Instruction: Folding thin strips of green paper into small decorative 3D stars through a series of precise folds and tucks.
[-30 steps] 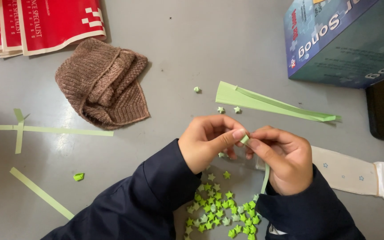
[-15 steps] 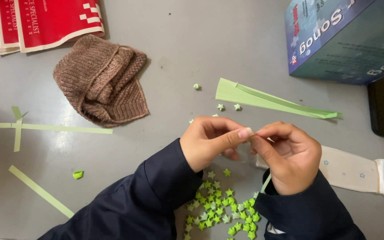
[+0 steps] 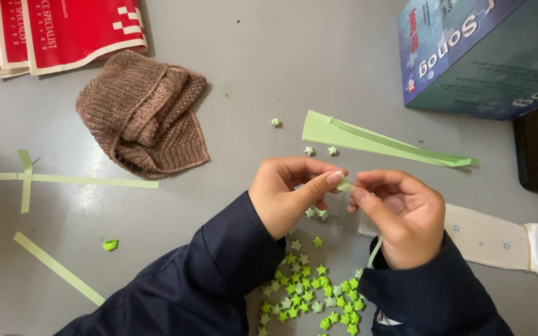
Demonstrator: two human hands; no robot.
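bare grey table (image 3: 281, 68) above the hands, brown knit hat (image 3: 141, 115) left, blue box (image 3: 481, 56) right, paper stars (image 3: 306, 292) below

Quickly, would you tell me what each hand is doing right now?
Left hand: closed, pinching the green paper strip.
Right hand: closed, pinching the same strip.

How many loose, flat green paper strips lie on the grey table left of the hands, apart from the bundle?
3: a long horizontal strip, a short upright strip crossing its left end, and a diagonal strip lower left. More may be hidden under the sleeves.
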